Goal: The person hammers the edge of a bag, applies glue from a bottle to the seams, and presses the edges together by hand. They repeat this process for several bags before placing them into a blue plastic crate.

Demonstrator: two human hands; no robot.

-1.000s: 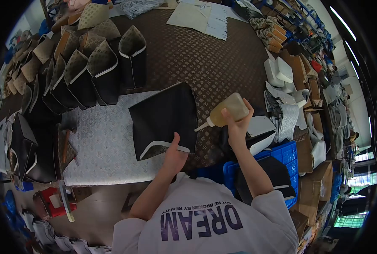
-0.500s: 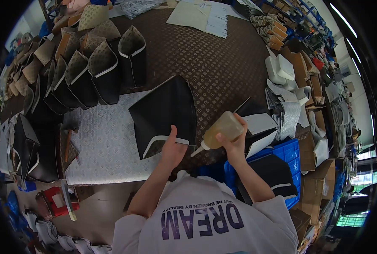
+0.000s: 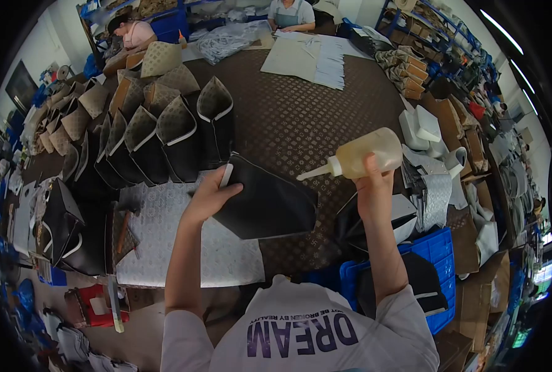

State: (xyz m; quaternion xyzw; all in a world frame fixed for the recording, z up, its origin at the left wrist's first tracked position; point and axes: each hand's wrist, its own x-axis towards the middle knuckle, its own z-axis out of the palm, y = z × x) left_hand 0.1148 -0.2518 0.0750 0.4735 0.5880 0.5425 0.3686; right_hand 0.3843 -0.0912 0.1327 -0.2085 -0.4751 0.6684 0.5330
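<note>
The black leather-look bag piece with a pale trim strip is held tilted in front of the person, over the brown patterned bench and one end of the pale patterned sheet. The left hand pinches it at its upper left corner beside the trim, thumb on the near face, the other fingers mostly hidden. The piece looks light and flexible, with a smooth face that may slip a little; a grip at the trimmed corner seems sound, leaving the long edges uncovered. The right hand is wrapped around the translucent plastic squeeze bottle of yellowish liquid, tipped so that its thin nozzle points left, close to the piece's upper right edge; whether they touch, I cannot tell. The bottle should be soft-walled, its weight shifting with the liquid, and best held around the body. Behind the left hand, a row of upright black bag bodies with patterned linings crowds that side. Below the right hand, a folded black and grey piece lies near the forearm, with the blue plastic crate beyond it, while white plastic containers stand farther off.
</note>
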